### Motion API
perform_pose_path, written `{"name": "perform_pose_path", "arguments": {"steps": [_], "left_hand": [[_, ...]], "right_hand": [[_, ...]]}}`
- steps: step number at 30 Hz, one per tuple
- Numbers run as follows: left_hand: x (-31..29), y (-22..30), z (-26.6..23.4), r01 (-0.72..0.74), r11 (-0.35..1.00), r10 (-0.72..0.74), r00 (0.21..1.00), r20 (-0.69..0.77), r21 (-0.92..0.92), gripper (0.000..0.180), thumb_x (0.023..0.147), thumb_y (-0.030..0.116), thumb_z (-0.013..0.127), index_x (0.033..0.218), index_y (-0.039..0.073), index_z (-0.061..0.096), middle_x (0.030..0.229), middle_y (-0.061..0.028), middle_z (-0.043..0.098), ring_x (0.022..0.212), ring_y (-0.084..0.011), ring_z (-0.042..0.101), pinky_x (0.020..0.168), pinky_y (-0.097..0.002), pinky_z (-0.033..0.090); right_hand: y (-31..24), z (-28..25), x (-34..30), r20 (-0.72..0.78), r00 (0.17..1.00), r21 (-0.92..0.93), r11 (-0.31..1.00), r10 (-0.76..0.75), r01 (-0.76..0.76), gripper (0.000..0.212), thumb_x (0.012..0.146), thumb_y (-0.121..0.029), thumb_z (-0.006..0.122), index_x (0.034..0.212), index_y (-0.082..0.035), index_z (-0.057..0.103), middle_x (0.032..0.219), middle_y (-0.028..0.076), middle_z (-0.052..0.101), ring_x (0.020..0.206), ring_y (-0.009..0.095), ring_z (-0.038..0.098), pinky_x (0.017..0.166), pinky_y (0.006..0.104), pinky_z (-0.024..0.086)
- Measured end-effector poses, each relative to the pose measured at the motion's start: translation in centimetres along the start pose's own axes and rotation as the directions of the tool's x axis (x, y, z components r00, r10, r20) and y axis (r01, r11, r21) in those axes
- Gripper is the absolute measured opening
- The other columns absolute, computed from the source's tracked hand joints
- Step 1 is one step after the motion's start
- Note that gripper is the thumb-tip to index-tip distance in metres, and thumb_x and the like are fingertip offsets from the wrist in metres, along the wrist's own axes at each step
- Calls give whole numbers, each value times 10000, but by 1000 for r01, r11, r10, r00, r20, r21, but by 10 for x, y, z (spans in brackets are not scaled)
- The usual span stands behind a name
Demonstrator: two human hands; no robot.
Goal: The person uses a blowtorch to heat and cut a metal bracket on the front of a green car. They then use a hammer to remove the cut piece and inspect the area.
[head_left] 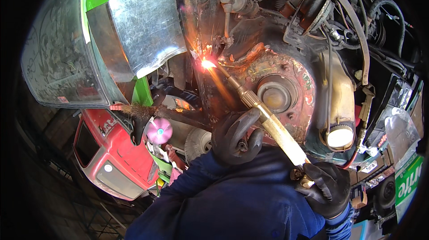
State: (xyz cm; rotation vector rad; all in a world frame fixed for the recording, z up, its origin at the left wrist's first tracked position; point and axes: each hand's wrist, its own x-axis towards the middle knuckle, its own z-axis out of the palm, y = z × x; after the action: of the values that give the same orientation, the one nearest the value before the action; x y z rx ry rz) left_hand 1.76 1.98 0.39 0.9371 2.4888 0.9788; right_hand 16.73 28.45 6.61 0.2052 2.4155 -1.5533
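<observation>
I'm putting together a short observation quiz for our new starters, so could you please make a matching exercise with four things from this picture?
Column one
1. Torch
2. Right hand
3. Metal sheet
4. Plastic tank

Column two
A. Cream-coloured, with a round white cap
B. Tip beside the bright glow
C. Black-gloved, at the brass knobs
D. Silvery, in the upper left of the picture

Right pairs: 1-B, 2-C, 3-D, 4-A

Glossy, knurled brass torch [278,129]; smooth, shiny sheet-metal panel [145,27]; rough, rusty strut tower [303,94]; matt gloves [229,138]; cloudy plastic reservoir [342,92].
</observation>
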Motion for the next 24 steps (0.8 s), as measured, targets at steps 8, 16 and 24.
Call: {"name": "perform_pose_path", "arguments": {"steps": [8,16,24], "left_hand": [[-2,-3,2,45,998,-46,998,-30,-31,468,875,66,769,1326,-43,711,1225,-245,767,1070,-416,781,928,-465,640],[-1,-3,1,72,996,-72,997,-4,-51,464,899,86,762,1337,-53,699,1222,-251,765,1054,-423,781,908,-467,641],[0,-6,2,37,992,-37,999,3,-123,483,886,82,781,1347,-34,697,1148,-214,784,999,-382,792,871,-454,642]], "right_hand": [[0,0,7,16,1000,1,1000,16,-16,696,733,-293,970,1356,-85,741,975,127,801,826,281,789,653,392,607],[0,1,9,17,1000,0,1000,5,-5,667,761,-294,957,1353,-82,737,977,133,800,815,289,786,656,397,611],[-6,5,1,-39,996,12,997,78,-78,658,756,-304,974,1323,-59,747,976,143,798,843,305,783,722,412,621]]}}
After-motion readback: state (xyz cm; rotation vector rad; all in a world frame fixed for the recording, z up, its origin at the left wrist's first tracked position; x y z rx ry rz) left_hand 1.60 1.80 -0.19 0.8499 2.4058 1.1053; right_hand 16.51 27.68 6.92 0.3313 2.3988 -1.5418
